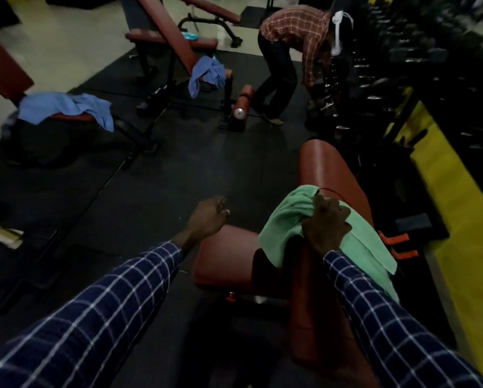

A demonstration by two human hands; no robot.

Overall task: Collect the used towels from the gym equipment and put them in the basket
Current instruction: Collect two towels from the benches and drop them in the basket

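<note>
A green cloth towel [288, 219] lay on the near-right red padded bench [327, 163]; a blue cloth towel [66, 107] draped a far-left bench [2, 68]

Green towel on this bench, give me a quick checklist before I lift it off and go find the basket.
1. Right hand grips the green towel: ok, fingers curl into the cloth.
2. Towel off the red bench: not ok, it is draped over the pad.
3. Left hand free to help: ok, it holds nothing.
4. Basket located: cannot tell, none in view.
5. Other towels collected: not ok, left blue towel and far blue towel are draped on other benches.
6. Other person out of the way: ok for now, bent over at the far rack.
</note>
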